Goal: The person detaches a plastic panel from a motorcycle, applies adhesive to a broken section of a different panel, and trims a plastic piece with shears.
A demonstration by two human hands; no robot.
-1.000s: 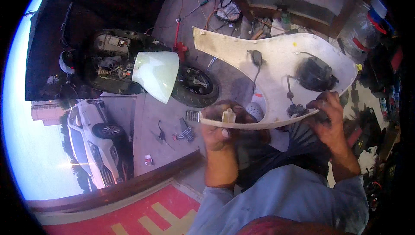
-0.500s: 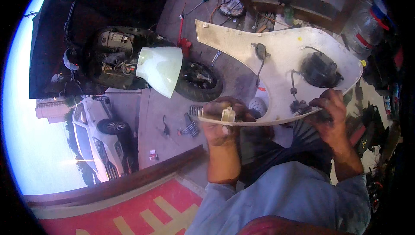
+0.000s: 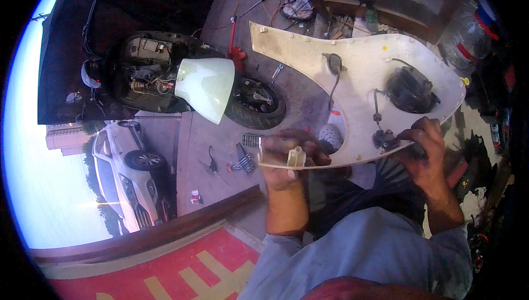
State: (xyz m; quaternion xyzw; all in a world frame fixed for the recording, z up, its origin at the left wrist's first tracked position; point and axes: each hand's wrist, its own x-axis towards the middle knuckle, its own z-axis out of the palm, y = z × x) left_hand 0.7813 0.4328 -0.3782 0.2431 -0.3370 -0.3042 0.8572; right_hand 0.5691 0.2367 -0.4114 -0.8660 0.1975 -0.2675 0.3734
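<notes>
A large off-white curved fairing panel, its inner face turned up, is held in front of me by both hands. My left hand is closed round its narrow left end, beside a pale clip tab; the fingers lie behind the edge. My right hand grips the near edge on the right, thumb and fingers close to a small dark cable connector. Fixed to the panel are a round black housing and a small black oval piece with a hanging wire.
A partly stripped scooter with a pale green front cover stands at left. Wrenches, a socket set and a red jack lie on the ground. A white car is outside; a large clear bottle stands at right.
The panel's near edge and my left hand have come slightly toward me and to the right. Both hands keep their grip on the panel.
</notes>
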